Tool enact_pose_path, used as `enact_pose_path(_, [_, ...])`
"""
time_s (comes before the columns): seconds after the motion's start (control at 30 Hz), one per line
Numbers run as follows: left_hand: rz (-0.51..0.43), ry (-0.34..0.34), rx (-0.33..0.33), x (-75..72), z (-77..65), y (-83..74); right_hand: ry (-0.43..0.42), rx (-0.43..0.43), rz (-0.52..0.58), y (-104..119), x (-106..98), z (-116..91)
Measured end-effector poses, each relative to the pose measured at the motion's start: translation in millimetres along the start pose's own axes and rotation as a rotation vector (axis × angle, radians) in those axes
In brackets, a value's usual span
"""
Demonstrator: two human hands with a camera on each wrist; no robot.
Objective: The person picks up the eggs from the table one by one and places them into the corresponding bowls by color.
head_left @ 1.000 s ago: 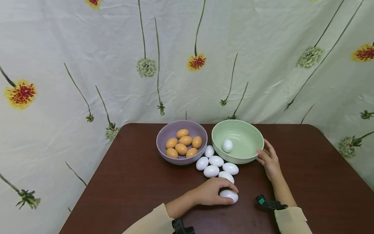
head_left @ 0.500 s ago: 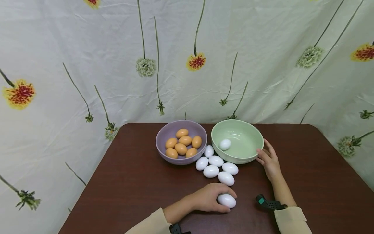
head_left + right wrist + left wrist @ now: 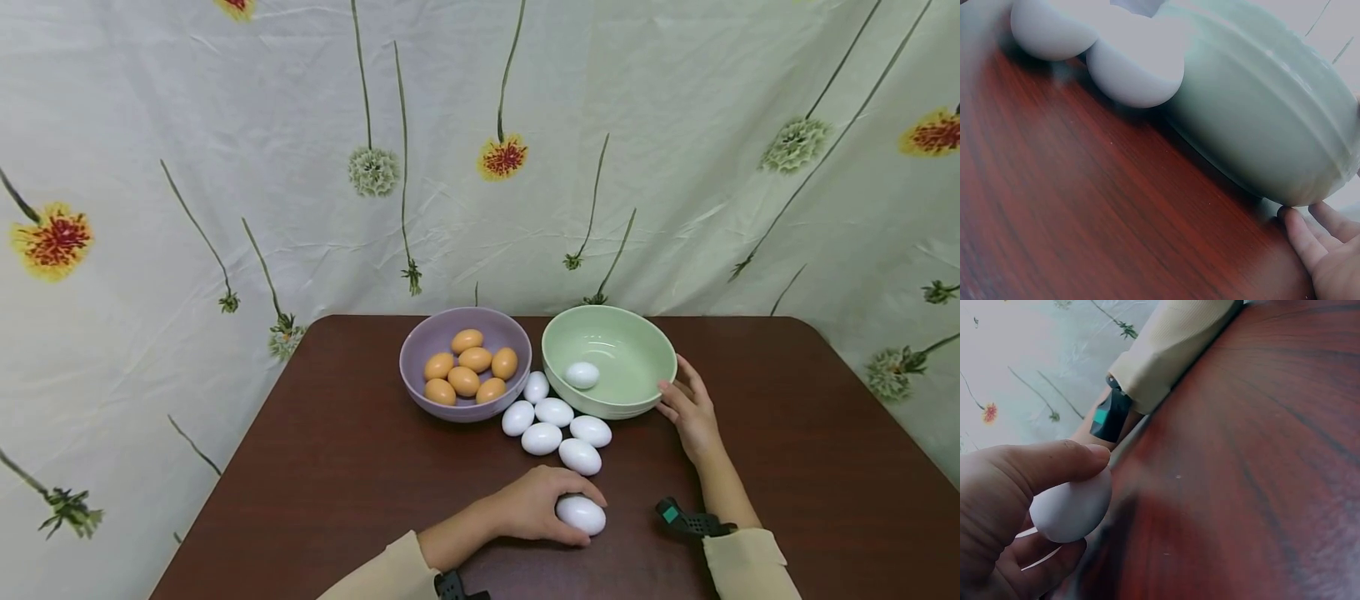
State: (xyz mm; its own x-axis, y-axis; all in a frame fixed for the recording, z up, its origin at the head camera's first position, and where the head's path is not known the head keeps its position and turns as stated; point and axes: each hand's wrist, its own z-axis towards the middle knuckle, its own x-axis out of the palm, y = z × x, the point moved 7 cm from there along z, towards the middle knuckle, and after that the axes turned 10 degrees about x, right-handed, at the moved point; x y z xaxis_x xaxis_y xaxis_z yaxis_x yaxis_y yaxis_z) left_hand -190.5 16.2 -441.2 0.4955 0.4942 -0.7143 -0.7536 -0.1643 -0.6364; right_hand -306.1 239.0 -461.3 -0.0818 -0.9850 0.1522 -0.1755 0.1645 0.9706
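Observation:
In the head view my left hand (image 3: 534,504) curls its thumb and fingers round a white egg (image 3: 582,516), low over the front of the table. The left wrist view shows the thumb lying along the top of that egg (image 3: 1074,509), with fingers beneath. My right hand (image 3: 693,421) rests against the right side of a light green bowl (image 3: 637,358), fingers extended. In the right wrist view fingertips touch the bowl's lower outer wall (image 3: 1260,119). One white egg (image 3: 581,375) lies inside the green bowl. Several white eggs (image 3: 542,438) lie loose before it.
A purple bowl (image 3: 412,387) with several brown eggs (image 3: 463,381) stands left of the green one. Both bowls stand by the far edge of the dark wooden table (image 3: 352,450). A flower-printed cloth (image 3: 450,233) hangs behind.
My left hand has drawn its egg slightly nearer and to the left, away from the loose eggs. The egg in the green bowl has rocked and turned onto its side. My right hand stays put.

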Motion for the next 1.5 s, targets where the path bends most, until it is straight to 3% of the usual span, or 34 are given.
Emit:
enact_pose_path(0.33, [0.011,-0.071,-0.018,-29.4,12.4,-3.3,-0.007,0.009,0.005,-0.7,-0.8,1.7])
enact_pose_path(0.97, [0.001,-0.201,-0.073,-86.5,38.8,4.5,-0.007,0.008,0.001,-1.0,-0.8,1.7])
enact_pose_path(1.23, [-0.026,-0.223,-0.122,-96.3,56.5,11.7,-0.005,0.005,0.002,0.2,-0.9,2.4])
enact_pose_path(1.5, [-0.067,-0.239,-0.149,-95.2,74.0,22.8,-0.008,0.007,-0.002,-0.8,-1.6,2.5])
